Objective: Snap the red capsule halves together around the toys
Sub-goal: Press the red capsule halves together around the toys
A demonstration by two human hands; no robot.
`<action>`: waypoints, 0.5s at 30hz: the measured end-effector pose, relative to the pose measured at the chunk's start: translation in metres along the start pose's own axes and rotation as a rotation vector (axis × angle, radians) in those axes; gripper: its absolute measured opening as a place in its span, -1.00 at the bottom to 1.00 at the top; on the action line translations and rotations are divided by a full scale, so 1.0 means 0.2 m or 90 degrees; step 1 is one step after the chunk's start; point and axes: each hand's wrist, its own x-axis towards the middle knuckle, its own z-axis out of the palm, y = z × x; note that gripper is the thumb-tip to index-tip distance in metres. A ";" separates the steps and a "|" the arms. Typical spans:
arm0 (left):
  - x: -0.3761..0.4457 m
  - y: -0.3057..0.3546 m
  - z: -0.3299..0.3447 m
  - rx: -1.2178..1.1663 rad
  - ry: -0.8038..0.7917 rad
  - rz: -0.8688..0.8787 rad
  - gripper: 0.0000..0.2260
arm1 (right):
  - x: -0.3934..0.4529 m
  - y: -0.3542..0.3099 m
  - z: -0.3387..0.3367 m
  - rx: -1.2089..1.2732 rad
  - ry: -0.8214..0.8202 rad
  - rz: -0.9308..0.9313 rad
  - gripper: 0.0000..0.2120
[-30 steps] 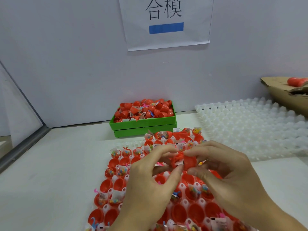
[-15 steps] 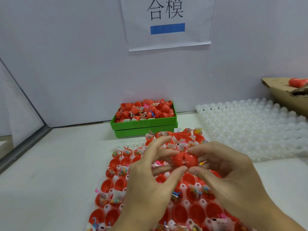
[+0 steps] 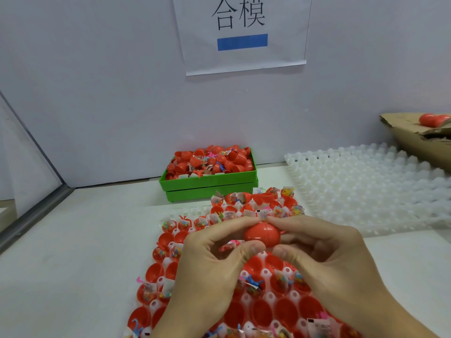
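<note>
Halves now meet as one capsule (image 3: 262, 234), both hands (image 3: 214, 259) (image 3: 324, 259) w/ grip pinching it; squeeze evenly along seam till it clicks.

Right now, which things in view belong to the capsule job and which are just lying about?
Part of the job:
- red capsule, pinched by left hand and right hand
- tray of capsule halves and toys
- green bin of spare halves

Just lying about:
- empty white tray
- cardboard box
- wall sign

Both hands pinch one closed red capsule (image 3: 262, 234), left hand (image 3: 210, 267) and right hand (image 3: 329, 262) gripping opposite ends. Below it lies the white tray (image 3: 264, 273) of red halves; a green bin (image 3: 210, 186) sits behind.
</note>
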 end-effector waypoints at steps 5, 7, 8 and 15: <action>0.00 0.02 0.02 0.025 0.002 -0.006 -0.69 | -0.01 0.04 -0.01 -0.091 0.028 -0.011 -0.50; -0.01 0.01 0.03 0.016 0.011 -0.014 -0.70 | -0.01 0.05 -0.01 -0.115 0.035 -0.016 -0.47; -0.01 0.01 0.03 0.015 0.017 -0.017 -0.71 | -0.01 0.05 -0.01 -0.131 0.039 -0.021 -0.45; -0.02 -0.01 0.04 0.148 0.052 0.076 -0.73 | -0.03 0.01 0.01 -0.077 -0.021 0.051 -0.65</action>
